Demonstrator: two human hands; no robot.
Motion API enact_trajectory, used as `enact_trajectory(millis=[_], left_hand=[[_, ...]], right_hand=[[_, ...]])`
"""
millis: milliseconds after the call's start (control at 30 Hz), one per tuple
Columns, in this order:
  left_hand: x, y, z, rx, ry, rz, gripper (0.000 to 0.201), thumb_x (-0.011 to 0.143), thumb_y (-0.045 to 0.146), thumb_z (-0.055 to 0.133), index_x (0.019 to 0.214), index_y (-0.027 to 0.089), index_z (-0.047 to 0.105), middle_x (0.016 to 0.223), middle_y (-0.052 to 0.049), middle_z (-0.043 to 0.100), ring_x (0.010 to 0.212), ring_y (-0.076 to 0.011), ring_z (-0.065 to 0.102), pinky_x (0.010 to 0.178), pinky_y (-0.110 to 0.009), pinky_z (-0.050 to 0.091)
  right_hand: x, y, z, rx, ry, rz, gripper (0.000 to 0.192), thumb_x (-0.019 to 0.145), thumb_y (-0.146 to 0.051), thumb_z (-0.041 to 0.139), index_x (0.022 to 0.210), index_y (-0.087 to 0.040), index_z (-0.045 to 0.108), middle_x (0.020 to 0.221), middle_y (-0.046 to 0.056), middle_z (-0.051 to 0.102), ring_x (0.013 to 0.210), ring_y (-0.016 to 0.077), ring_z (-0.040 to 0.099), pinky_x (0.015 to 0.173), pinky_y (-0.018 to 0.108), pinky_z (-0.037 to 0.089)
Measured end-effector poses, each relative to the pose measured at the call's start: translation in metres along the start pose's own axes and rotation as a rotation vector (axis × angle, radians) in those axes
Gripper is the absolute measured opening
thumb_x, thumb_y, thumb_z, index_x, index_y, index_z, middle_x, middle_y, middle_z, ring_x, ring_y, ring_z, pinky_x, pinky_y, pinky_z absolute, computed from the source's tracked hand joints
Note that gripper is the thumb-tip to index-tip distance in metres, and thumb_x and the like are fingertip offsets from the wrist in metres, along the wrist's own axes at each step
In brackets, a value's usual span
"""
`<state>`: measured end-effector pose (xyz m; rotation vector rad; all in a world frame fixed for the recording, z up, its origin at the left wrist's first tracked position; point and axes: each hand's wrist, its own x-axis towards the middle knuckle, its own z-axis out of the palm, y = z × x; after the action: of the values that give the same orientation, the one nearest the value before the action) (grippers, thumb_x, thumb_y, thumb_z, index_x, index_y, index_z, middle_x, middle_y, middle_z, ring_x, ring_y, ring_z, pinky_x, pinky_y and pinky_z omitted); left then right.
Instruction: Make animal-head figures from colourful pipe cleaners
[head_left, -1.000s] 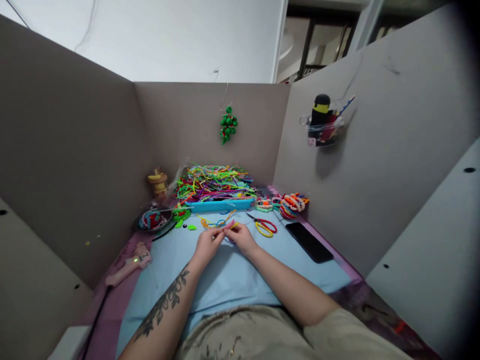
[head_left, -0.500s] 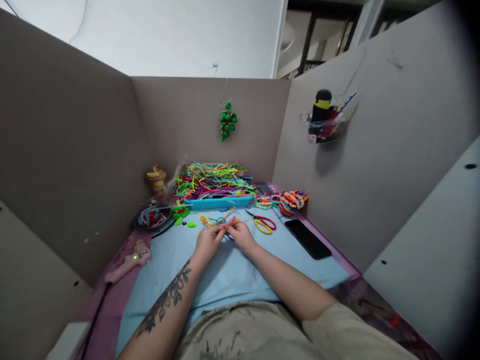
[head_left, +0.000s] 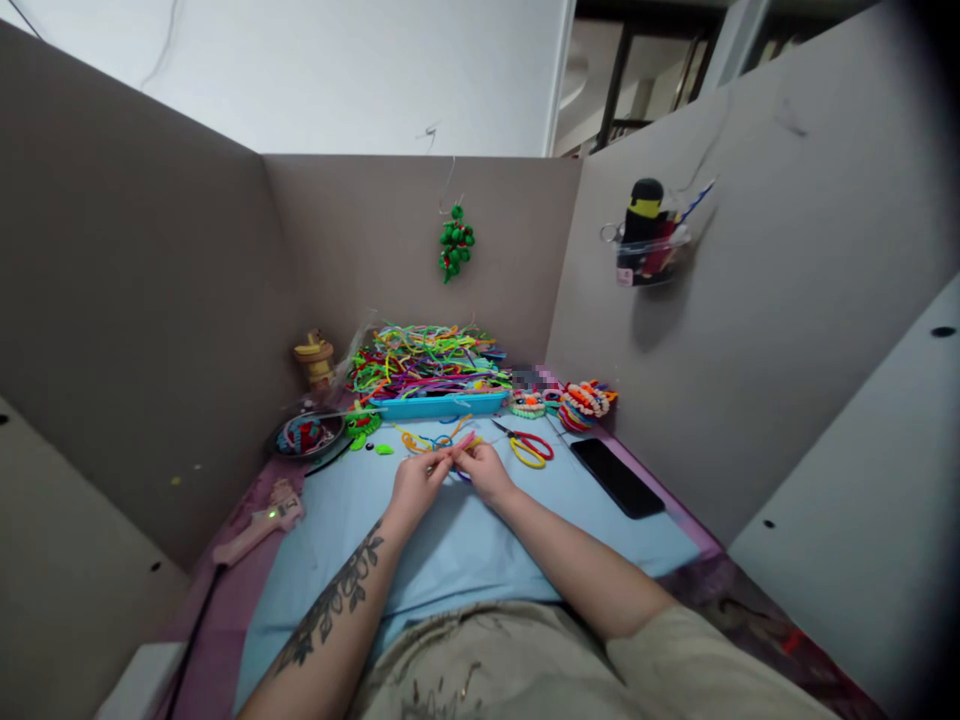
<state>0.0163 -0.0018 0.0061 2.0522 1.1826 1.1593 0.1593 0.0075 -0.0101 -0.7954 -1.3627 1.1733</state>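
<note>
My left hand (head_left: 417, 484) and my right hand (head_left: 484, 470) meet over the light blue mat (head_left: 450, 550), fingertips together. Between them they pinch a pink pipe cleaner (head_left: 462, 443) that pokes up and to the right, with a bit of yellow beside it. Just beyond the fingers lie loose orange and blue pipe cleaner pieces (head_left: 427, 440). Red and yellow scissors (head_left: 529, 447) lie right of my right hand.
A blue tray (head_left: 441, 404) heaped with coloured pipe cleaners sits at the back. A dark bowl (head_left: 306, 437), a pink glue gun (head_left: 259, 522), a black phone (head_left: 618, 477) and finished woven pieces (head_left: 585, 403) ring the mat. Grey partition walls enclose three sides.
The view has shifted slightly downward. Both hands stay together on the pink pipe cleaner, with only small finger movements.
</note>
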Motion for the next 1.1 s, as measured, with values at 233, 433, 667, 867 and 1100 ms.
enact_trajectory(millis=[233, 433, 667, 867, 1100], left_hand=[[0.008, -0.007, 0.000, -0.357, -0.016, -0.232, 0.031, 0.069, 0.039, 0.061, 0.086, 0.014, 0.065, 0.067, -0.003, 0.065, 0.059, -0.0152, 0.058, 0.058, -0.025, 0.044], [0.007, 0.001, -0.006, -0.768, -0.076, -0.492, 0.046, 0.073, 0.050, 0.055, 0.100, 0.013, 0.056, 0.089, -0.011, 0.066, 0.066, -0.0156, 0.063, 0.058, -0.026, 0.047], [0.007, 0.001, -0.013, -0.779, -0.189, -0.534, 0.035, 0.067, 0.041, 0.066, 0.088, 0.013, 0.061, 0.078, -0.006, 0.064, 0.071, -0.0149, 0.061, 0.058, -0.022, 0.044], [0.003, 0.003, -0.010, -0.974, -0.322, -0.580, 0.026, 0.064, 0.032, 0.071, 0.072, 0.014, 0.055, 0.062, 0.000, 0.057, 0.064, -0.0139, 0.060, 0.064, -0.028, 0.048], [-0.002, 0.009, 0.000, -1.129, -0.417, -0.594, 0.021, 0.072, 0.032, 0.066, 0.081, 0.016, 0.056, 0.069, 0.000, 0.058, 0.053, -0.0061, 0.052, 0.051, -0.018, 0.041]], right_hand=[[-0.001, -0.002, 0.003, -0.032, 0.009, -0.131, 0.028, 0.067, -0.034, 0.066, 0.091, -0.020, 0.058, 0.089, 0.003, 0.063, 0.080, 0.0152, 0.060, 0.075, 0.029, 0.046], [0.005, 0.006, -0.009, -0.196, 0.198, -0.077, 0.013, 0.067, -0.029, 0.063, 0.071, -0.017, 0.061, 0.063, 0.000, 0.060, 0.060, 0.0138, 0.055, 0.061, 0.026, 0.045], [0.005, -0.001, -0.020, -0.339, 0.145, -0.186, 0.011, 0.072, -0.026, 0.057, 0.075, -0.019, 0.064, 0.072, 0.001, 0.063, 0.070, 0.0158, 0.056, 0.068, 0.028, 0.044], [0.001, -0.008, -0.014, -0.437, 0.156, -0.330, 0.010, 0.074, -0.020, 0.055, 0.075, -0.020, 0.065, 0.076, 0.003, 0.061, 0.077, 0.0168, 0.055, 0.074, 0.030, 0.043], [-0.001, -0.009, -0.009, -0.412, 0.232, -0.360, 0.011, 0.075, -0.019, 0.053, 0.071, -0.019, 0.063, 0.074, 0.003, 0.059, 0.074, 0.0161, 0.055, 0.070, 0.028, 0.043]])
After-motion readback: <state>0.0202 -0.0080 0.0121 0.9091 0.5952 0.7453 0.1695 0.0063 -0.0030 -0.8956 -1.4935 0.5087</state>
